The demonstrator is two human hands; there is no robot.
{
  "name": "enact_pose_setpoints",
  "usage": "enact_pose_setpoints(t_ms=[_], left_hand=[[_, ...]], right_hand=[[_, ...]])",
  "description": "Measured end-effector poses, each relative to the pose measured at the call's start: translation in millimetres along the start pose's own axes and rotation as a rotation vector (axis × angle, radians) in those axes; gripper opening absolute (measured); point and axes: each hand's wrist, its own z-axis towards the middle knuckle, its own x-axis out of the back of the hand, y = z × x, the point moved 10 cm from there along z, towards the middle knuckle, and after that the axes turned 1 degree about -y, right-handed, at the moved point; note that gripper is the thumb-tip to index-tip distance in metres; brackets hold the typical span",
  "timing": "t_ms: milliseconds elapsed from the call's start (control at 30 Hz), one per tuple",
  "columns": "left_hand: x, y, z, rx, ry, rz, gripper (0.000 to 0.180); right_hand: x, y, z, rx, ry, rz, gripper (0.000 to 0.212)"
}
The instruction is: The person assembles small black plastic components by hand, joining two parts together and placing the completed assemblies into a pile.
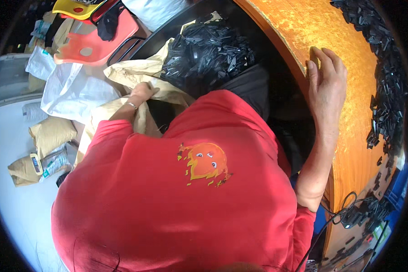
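My left hand (142, 93) grips the folded rim of a tan paper sack (136, 70) at my left side. The sack is open and filled with small black plastic parts (207, 52). My right hand (326, 84) lies flat, fingers together, on the edge of an orange wooden table (344, 31); it holds nothing. My red shirt with an orange flame print (186, 190) fills the lower middle of the view and hides my lap.
More black plastic parts (387, 90) are heaped along the table's far right side, with black cables (349, 211) near its lower end. A red plastic chair (97, 41), white bags (70, 88) and tan sacks (50, 136) stand on the pale floor at left.
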Motion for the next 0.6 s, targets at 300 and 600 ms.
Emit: enact_pose_setpoints(t_ms=[300, 600], left_hand=[[-154.3, -46.7, 47.0, -0.145, -0.343, -0.759, 0.079], [-132.8, 48.9, -28.0, 0.107, -0.431, -1.385, 0.074]], right_hand=[[-0.1, -2.9, 13.1, 0.011, -0.023, 0.035, 0.027], [-0.2, -12.1, 3.9, -0.002, -0.041, -0.054, 0.028]])
